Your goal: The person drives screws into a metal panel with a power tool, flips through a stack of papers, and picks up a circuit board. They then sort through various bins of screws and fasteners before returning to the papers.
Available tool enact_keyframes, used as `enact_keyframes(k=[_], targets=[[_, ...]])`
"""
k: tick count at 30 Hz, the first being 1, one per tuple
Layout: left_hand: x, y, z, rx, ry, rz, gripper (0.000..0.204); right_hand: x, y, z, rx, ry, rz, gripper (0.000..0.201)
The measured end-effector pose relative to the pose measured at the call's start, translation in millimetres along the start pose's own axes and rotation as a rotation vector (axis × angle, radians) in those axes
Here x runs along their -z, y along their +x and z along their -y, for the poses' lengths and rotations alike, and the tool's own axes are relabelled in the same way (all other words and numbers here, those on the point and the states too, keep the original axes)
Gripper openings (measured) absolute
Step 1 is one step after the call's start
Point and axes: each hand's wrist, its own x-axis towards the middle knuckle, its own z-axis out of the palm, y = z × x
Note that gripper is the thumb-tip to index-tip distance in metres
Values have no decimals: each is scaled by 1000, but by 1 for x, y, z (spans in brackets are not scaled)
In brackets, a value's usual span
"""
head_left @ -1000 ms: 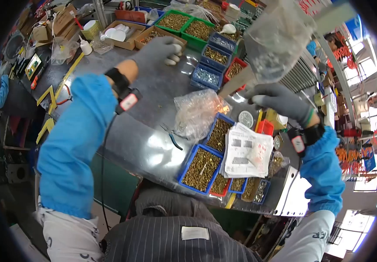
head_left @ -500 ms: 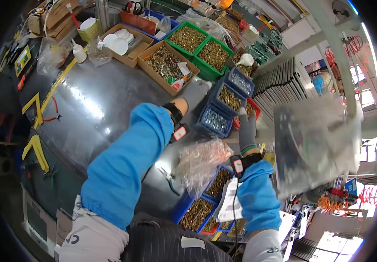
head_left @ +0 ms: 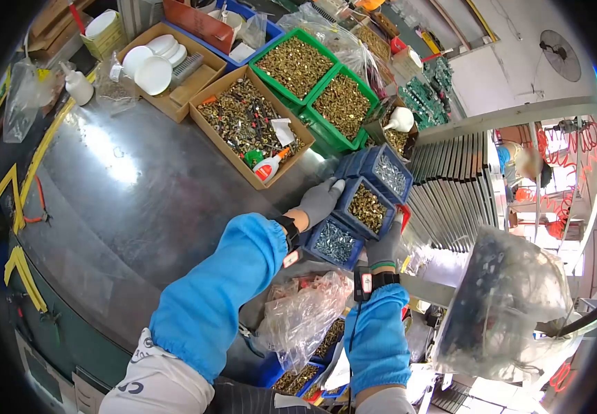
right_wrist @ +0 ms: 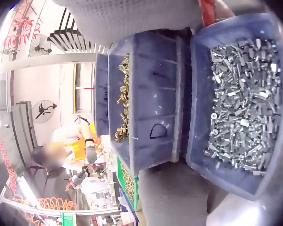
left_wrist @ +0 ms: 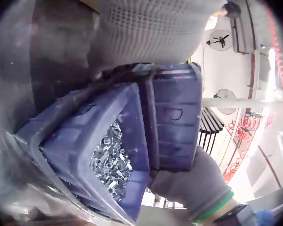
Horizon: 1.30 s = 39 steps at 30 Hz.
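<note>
Both gloved hands grip opposite ends of a blue bin of brass parts (head_left: 355, 225), the left hand (head_left: 319, 201) at its left end, the right hand (head_left: 387, 244) at its right. In the right wrist view this bin's wall (right_wrist: 155, 106) stands between the left hand (right_wrist: 174, 195) below and the right hand (right_wrist: 132, 19) above. Fingertips are partly hidden behind it. Nearer the body is a blue bin of silver parts (right_wrist: 198, 117); in the left wrist view its wall (left_wrist: 80, 134) looks tilted. Another blue bin (head_left: 409, 181) with silver parts lies beyond.
Green bins (head_left: 303, 106) of brass parts and a cardboard box (head_left: 212, 131) of mixed parts stand beyond the left hand. Crumpled plastic (head_left: 298, 317) lies nearer the body. A large clear bag (head_left: 505, 303) hangs at right, beside a row of metal plates (head_left: 450, 186).
The left hand has moved right, from above the bare tabletop to the blue bins. The right hand has come from near the hanging bag to the same bin. The head view has shifted.
</note>
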Motion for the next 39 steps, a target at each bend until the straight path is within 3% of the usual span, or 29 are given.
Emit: enact_keyframes(k=[3,6,8,9,10,12,13,14,16,18,20,21,22,24,25,26,28,30,32,33,36,37,38,39], targets=[[6,-3,-1,14,49,51,66,-2,-8,5,-55,-78,21,57],[13,-3,-5,16,107,105,64,-12,-17,14,-64,-154,-135,58],[21,2,-3,44,135,156,64,-18,-28,26,-175,-226,-63,60],[25,5,-3,71,165,194,63,-8,-20,30,-230,-181,73,64],[26,7,-3,69,163,201,63,-1,-10,33,-227,-181,66,64],[28,14,-6,70,152,73,61,19,22,41,-171,-178,4,65],[29,18,-7,53,76,36,58,44,53,50,-84,-413,-241,69],[26,24,-4,49,76,40,58,36,54,55,-80,-411,-243,69],[15,40,8,-75,-221,-59,54,8,47,73,-14,-329,-292,72],[0,45,15,-96,-334,-46,53,23,59,72,-57,-247,-237,78],[-7,57,15,-112,-466,-16,52,50,96,55,-8,-497,129,85],[-9,58,15,-104,-490,-7,52,52,104,53,21,-381,269,66],[-10,59,16,-94,-513,2,52,57,107,54,24,-381,273,66],[-7,64,20,-33,-608,74,53,-14,53,68,407,-1102,224,53],[-5,67,21,29,-699,146,53,-20,60,65,415,-1174,159,68],[-2,65,17,28,-703,142,53,-22,62,63,416,-1178,163,68],[1,59,11,50,-795,103,51,-22,63,61,280,-856,226,60],[-4,56,16,52,-748,37,50,-22,67,63,209,-877,205,55],[-1,52,18,46,-685,-26,50,-25,76,62,181,-801,377,54],[3,47,19,55,-696,-67,50,-25,81,60,360,-990,531,37],[17,28,20,39,-708,-144,51,-35,94,58,373,-1049,674,41],[20,22,19,13,-720,-171,52,-36,93,65,219,-987,545,63],[23,13,16,13,-715,-174,52,-49,88,71,219,-983,548,63],[27,5,13,38,-720,-175,52,-63,87,74,-27,-731,461,56]])
